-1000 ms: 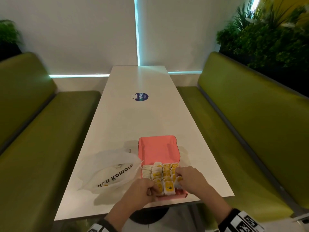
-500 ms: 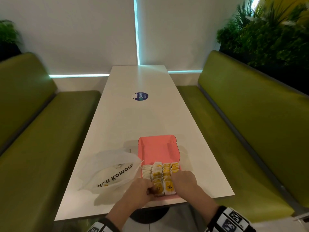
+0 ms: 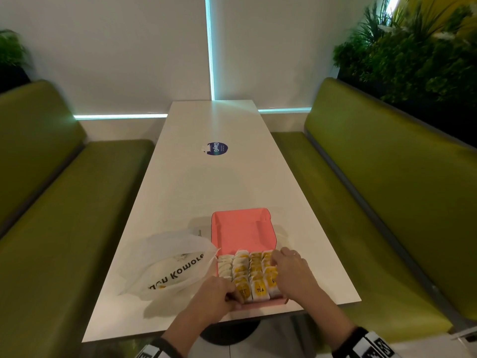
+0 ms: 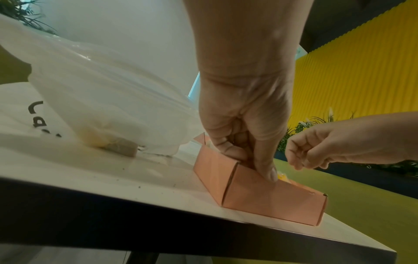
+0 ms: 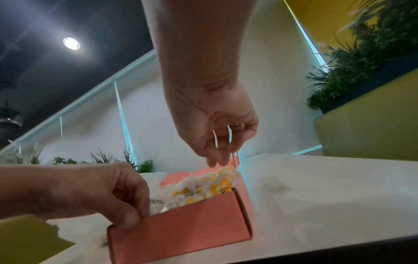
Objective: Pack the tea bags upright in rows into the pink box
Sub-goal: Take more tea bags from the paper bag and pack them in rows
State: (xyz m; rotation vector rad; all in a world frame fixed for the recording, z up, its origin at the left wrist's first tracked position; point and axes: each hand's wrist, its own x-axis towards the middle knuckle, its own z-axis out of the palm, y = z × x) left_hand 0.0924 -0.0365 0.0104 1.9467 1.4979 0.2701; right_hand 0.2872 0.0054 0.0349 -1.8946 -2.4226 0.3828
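Note:
The pink box (image 3: 242, 228) stands open at the table's near edge, its lid folded back. Yellow-and-white tea bags (image 3: 255, 272) stand upright in several rows in its near half. My left hand (image 3: 233, 297) pinches the box's near-left corner, thumb on the outer front wall (image 4: 271, 201) and fingers inside. My right hand (image 3: 277, 259) hovers over the right-hand row, its loosely bent fingers (image 5: 218, 160) just above the tops of the tea bags (image 5: 203, 185) and holding nothing.
A white plastic bag (image 3: 175, 267) lies left of the box and touches it; one more tea bag (image 4: 117, 148) shows through it. A blue round sticker (image 3: 215, 148) sits mid-table. Green benches (image 3: 51, 228) flank the white table (image 3: 206, 192).
My right hand has slid along the right-hand row from its near end toward its far end. The left hand has kept its hold on the box corner.

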